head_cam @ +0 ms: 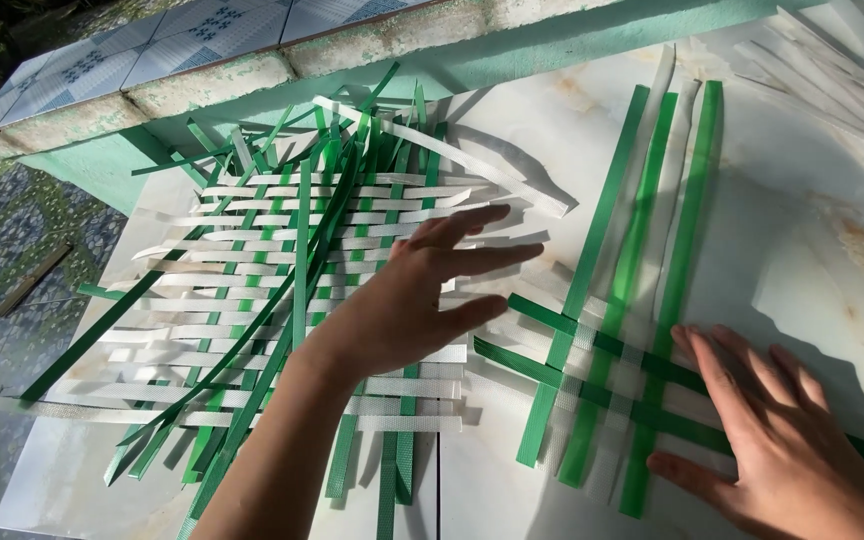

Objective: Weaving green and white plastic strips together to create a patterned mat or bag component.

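My left hand [417, 300] hovers open, fingers spread, over the right edge of a woven mat of green and white plastic strips [252, 300] lying on the pale marble floor. My right hand [772, 430] lies flat, fingers apart, on a smaller started weave of green strips [602, 350] crossed with white ones. It presses down near the weave's lower right corner. Loose green strips [322, 200] lie piled diagonally on top of the larger mat.
A low green-painted ledge [372, 60] with tiled top runs along the back. Loose white strips [832, 70] lie at the top right. A long white strip [452, 155] rests across the mat's upper right. Patterned ground [2, 230] drops away on the left.
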